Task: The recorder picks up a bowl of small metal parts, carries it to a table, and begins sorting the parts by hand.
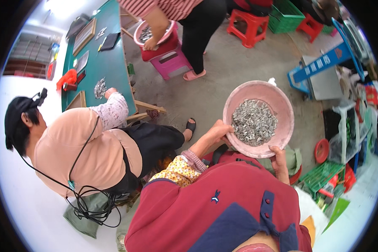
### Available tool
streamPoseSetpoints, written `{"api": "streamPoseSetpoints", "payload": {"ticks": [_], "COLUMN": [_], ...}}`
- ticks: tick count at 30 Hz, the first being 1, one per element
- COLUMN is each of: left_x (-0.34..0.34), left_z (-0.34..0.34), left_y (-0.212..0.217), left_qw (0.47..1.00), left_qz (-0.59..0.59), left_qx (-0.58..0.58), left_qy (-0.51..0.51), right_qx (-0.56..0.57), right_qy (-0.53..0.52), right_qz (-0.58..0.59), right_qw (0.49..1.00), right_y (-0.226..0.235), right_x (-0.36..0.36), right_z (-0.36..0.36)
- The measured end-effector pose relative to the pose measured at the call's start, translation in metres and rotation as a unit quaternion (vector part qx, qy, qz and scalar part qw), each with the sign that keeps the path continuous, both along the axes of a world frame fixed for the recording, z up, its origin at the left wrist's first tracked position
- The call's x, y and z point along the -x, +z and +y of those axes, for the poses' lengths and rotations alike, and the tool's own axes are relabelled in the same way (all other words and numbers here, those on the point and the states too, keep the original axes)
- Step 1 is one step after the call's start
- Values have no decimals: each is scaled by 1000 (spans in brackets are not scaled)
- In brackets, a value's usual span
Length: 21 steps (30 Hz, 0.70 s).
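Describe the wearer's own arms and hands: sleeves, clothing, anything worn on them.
Both hands are bare: no gloves, rings or watch visible. The left hand comes out of a yellow floral-patterned sleeve ending in a ribbed, striped pinkish cuff. The right hand emerges past a dark red garment with navy panels and small red buttons; its own sleeve is not clearly visible.

Bright, even daylight, blown-out white glare at the left, strong fisheye bending at edges.
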<state>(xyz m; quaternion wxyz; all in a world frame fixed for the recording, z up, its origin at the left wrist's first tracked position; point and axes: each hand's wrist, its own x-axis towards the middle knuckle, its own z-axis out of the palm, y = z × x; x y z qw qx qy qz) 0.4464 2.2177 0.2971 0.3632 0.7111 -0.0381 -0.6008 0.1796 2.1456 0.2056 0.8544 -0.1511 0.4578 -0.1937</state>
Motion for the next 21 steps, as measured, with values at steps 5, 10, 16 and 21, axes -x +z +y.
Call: {"api": "streamPoseSetpoints", "payload": {"ticks": [5,10,16,21], "left_x": [26,58,92,108], "left_z": [34,58,80,89], "left_y": [29,44,66,72], "left_qw": [993,974,944,923], "left_qz": [-70,-121,-134,-142], "left_qx": [47,87,141,143], "left_qy": [85,171,266,328], "right_qx": [51,87,113,131], "right_qy": [76,160,249,302], "right_qz": [-45,-69,-114,-130], "right_qw": [995,981,955,935], "right_y": [26,49,68,92], "right_x": [-1,0,-6,-18], "right_z": [-15,-33,-59,-71]}}
